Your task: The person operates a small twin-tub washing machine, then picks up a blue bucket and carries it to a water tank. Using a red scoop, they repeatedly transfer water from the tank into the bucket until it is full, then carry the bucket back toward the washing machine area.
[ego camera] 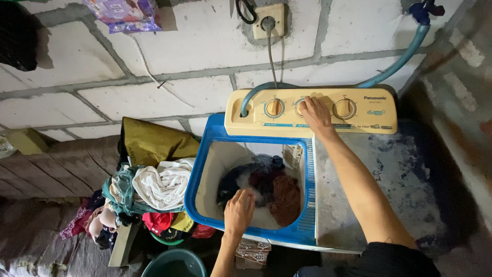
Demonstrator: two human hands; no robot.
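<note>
Here, a twin-tub washer (353, 205) against a block wall. Left hand (239, 210), at 6 o'clock of the tub (205, 190), rests on wet clothes (266, 187), fingers curled loosely; whether it pinches cloth cannot be told. Right hand (314, 114), at 12 o'clock, closes its fingers on the middle dial (302, 107) of 3. Step in hand: setting the wash, by my reading. Next move calls for a measured twist. Laundry pile (154, 192) at 9 o'clock; hose (405, 54) at 1 o'clock.

Heaped laundry pile (154, 192), green bucket (174, 262), wall socket (269, 21)
</note>
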